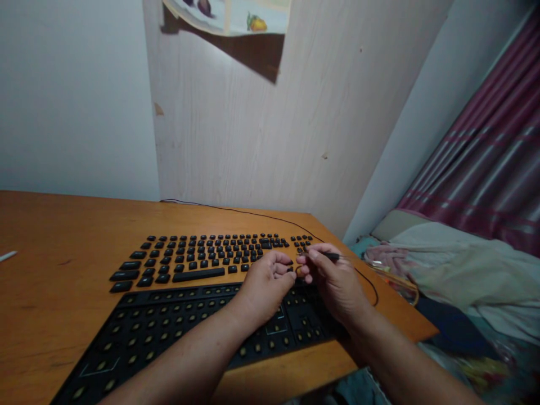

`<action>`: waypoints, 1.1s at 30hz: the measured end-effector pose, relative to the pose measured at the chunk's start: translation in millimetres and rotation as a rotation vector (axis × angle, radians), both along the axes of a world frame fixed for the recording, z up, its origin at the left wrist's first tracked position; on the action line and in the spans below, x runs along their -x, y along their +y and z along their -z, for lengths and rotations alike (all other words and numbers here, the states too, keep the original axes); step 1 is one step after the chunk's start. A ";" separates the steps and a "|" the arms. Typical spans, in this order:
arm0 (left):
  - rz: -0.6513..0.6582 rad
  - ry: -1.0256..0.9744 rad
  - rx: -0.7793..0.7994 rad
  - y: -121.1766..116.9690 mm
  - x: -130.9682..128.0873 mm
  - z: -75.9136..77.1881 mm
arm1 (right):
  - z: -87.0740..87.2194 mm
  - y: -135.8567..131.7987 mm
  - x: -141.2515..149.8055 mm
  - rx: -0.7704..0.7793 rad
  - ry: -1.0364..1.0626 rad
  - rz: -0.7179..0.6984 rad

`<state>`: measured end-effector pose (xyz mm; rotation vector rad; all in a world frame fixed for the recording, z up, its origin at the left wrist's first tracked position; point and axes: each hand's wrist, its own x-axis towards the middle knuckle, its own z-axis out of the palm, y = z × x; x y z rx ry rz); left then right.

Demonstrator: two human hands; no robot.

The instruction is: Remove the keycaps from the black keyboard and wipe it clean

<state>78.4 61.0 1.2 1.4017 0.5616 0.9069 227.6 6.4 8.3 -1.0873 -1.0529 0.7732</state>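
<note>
A black keyboard [160, 318] without its keycaps lies along the front of the wooden table, its light-coloured switch posts exposed. Loose black keycaps [198, 274] are laid out in rows just behind it, roughly in keyboard order. Above the keyboard's right part, my left hand [268, 281] is closed, thumb and fingers pinching what looks like a small black keycap [289, 269]. Facing it closely, my right hand [333, 275] is closed around a thin tool with a dark handle [331, 256]; its exact kind is unclear, and fingers hide its working end.
A black cable [253, 214] runs along the table's back and curls down the right side. At the far left lies a white pen-like stick [7, 256]. Right of the table [84, 225] is a bed with rumpled bedding [447, 270], beside a checked curtain [485, 152].
</note>
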 end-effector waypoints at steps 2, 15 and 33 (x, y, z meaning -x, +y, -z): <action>-0.018 0.018 0.020 0.7 0.6 -0.7 | -1.3 -3.1 -5.3 -0.053 -0.268 0.057; 0.108 0.005 0.143 -2.4 3.3 1.3 | 9.4 -9.2 -24.1 -0.242 -1.102 0.021; 0.048 0.037 0.225 3.0 2.0 5.4 | 12.8 -8.4 -11.3 -0.262 -1.199 0.031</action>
